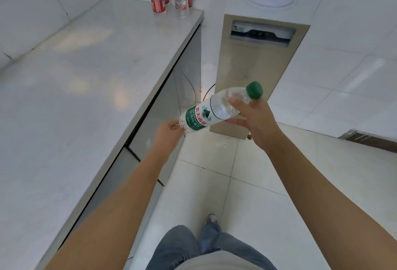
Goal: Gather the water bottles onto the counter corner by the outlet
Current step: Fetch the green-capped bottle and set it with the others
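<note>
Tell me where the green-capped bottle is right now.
In the head view, the green-capped bottle is tilted in mid-air over the floor, just right of the counter edge, held between the left hand at its base and the right hand near its neck.

Bright, soft, wide-angle edge distortion

A tall beige cabinet point(255, 72) with a dark slot near its top is standing on the white tiled floor point(247, 183) just beside the counter's end, a black cable point(208, 91) is trailing down between them, and jeans-clad legs point(193, 246) are showing below.
</note>
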Demonstrator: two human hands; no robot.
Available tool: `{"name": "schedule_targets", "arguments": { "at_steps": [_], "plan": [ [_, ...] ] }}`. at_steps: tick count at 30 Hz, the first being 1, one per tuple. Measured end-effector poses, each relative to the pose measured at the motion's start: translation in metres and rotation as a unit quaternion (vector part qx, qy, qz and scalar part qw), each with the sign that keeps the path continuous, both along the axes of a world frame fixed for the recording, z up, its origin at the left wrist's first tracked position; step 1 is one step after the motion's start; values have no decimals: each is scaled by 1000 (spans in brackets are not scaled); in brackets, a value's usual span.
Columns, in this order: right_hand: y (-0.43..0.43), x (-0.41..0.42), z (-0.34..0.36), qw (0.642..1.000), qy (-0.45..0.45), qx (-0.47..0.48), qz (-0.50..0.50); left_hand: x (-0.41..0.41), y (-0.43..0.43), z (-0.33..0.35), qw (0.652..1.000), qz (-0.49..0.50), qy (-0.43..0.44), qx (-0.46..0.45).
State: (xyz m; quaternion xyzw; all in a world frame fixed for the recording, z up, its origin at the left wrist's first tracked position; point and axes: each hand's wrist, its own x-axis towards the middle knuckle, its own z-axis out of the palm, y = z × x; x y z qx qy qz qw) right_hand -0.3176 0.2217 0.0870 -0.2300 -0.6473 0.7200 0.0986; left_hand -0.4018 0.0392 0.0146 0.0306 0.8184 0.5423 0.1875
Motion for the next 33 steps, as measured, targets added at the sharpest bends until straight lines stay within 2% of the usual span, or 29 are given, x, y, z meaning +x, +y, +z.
{"name": "schedule_targets", "arguments": {
  "at_steps": [5,12,16,23,33],
  "plan": [
    [32,-51,1,1000,2,-12,11,-47,31,3,999,44,1,-2],
    [64,-125,3,1000,8,-9,21,-118,64,5,998,57,13,13],
    [82,-183,6,999,30,-14,23,-179,85,8,996,68,23,52],
    [113,-289,18,999,53,5,11,-299,114,22,993,77,-10,92],
    [138,-399,26,999,45,1,30,-403,136,25,993,80,-15,80]
  ]
}}
